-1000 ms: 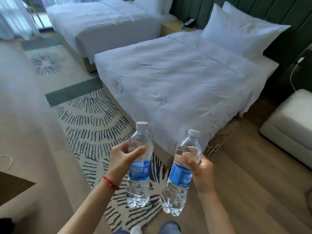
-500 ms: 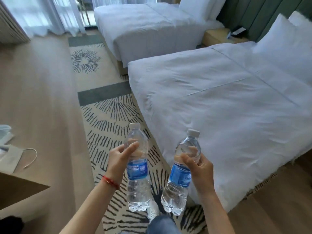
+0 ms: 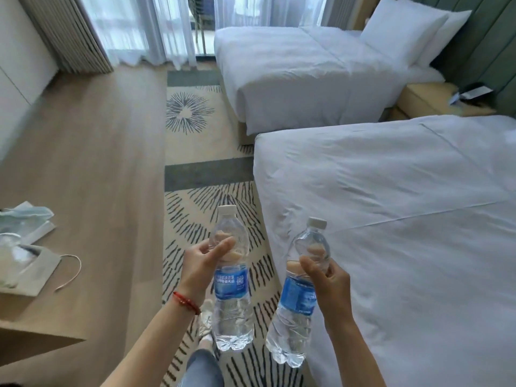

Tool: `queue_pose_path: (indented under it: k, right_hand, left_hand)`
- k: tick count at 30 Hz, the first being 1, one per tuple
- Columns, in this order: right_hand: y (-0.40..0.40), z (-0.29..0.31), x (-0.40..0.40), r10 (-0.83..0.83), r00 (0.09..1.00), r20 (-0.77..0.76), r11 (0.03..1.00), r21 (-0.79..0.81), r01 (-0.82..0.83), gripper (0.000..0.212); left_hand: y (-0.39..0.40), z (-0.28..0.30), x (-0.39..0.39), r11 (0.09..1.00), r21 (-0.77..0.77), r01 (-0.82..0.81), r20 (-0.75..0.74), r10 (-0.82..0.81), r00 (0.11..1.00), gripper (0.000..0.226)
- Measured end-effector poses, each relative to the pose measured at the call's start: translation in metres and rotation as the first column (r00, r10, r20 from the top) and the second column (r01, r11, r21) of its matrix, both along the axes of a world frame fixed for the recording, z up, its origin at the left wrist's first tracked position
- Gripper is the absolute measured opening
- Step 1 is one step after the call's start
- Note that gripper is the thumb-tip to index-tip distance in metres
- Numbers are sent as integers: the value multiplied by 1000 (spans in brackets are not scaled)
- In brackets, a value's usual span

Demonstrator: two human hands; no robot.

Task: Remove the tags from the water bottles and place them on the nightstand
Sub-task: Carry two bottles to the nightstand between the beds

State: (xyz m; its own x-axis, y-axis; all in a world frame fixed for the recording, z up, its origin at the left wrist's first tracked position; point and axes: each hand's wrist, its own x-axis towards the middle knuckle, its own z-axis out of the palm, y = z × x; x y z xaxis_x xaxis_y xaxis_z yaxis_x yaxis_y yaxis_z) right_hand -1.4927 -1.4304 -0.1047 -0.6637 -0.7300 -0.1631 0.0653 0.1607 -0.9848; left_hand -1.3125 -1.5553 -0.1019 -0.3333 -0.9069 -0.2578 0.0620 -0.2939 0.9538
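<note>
Your left hand [image 3: 202, 265] has its fingers [image 3: 223, 245] curled round the upright left bottle [image 3: 231, 277]; your right hand [image 3: 331, 286] grips the right bottle [image 3: 300, 300], tilted, just above its blue label. Both hang over the patterned rug [image 3: 195, 216], beside the near bed [image 3: 391, 219]. The nightstand [image 3: 427, 103] sits well apart, between the beds.
</note>
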Motion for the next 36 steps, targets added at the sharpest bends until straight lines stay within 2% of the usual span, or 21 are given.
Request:
queue_pose_path:
  k: [2, 4, 8, 14, 18, 24, 27, 30, 34, 36]
  right_hand:
    - [-44, 0, -1, 2, 1000, 22, 1000, -20, -2, 21]
    - [-92, 2, -1, -7, 1000, 23, 1000, -29, 8, 31]
    - [-191, 8, -1, 0, 1000, 15, 999, -49, 1, 31]
    - [-315, 13, -6, 54, 998, -23, 997, -47, -55, 33]
    - [-386, 3, -26, 84, 996, -28, 996, -2, -84, 11]
    - [-504, -5, -72, 121, 991, -58, 993, 11, -121, 9]
    - [-563, 0, -99, 139, 988, -65, 990, -9, -140, 12]
    - [-615, 10, -122, 156, 987, -41, 987, -36, -158, 25]
    - [-677, 15, -150, 159, 987, -23, 986, -45, -160, 31]
    - [-705, 15, -161, 154, 988, -28, 987, -46, -155, 32]
  left_hand:
    - [-43, -2, -3, 1000, 11, -9, -20, 9, 1000, 82]
    - [-91, -2, -4, 1000, 12, -10, -34, 10, 999, 81]
    - [-189, 4, -4, 999, -11, 40, -7, -40, 999, 53]
    - [-312, 16, -9, 999, -23, 24, -10, -24, 1000, 34]
    - [-378, 12, -22, 1000, -22, 15, -12, -15, 1000, 40]
    - [-483, -1, -62, 999, -3, -54, 13, 54, 998, 31]
    - [-536, 2, -88, 995, 8, -103, 21, 103, 994, 30]
    - [-586, 8, -111, 993, 13, -118, 13, 117, 993, 31]
    - [-646, 15, -137, 987, 26, -160, -1, 160, 987, 50]
    - [-674, 18, -147, 989, 17, -148, -5, 148, 989, 51]
